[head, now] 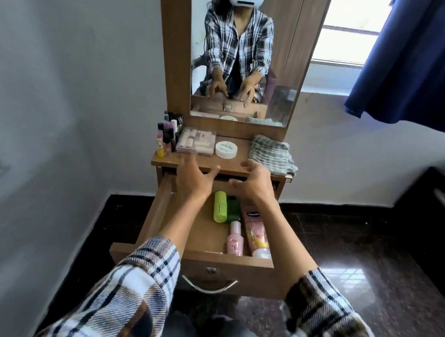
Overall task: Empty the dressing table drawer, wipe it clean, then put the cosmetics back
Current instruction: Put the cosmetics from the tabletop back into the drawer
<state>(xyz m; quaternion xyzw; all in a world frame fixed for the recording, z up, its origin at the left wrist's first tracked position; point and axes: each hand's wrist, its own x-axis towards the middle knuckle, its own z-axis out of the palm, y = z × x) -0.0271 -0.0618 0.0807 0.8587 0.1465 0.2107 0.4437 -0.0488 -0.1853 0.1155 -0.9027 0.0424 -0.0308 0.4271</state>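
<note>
Inside drawer (pixel 156 210): 4 cosmetics (pixel 237 227).

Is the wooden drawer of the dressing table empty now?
No. The pulled-out wooden drawer holds a green tube, a pink bottle and a pink lotion tube.

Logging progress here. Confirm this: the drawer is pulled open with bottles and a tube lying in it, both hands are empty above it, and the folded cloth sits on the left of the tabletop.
One detail is wrong: the head view shows the folded cloth on the right of the tabletop, not the left. The rest stands: the drawer is open with bottles and a tube inside, and the left hand and right hand hold nothing.
</note>
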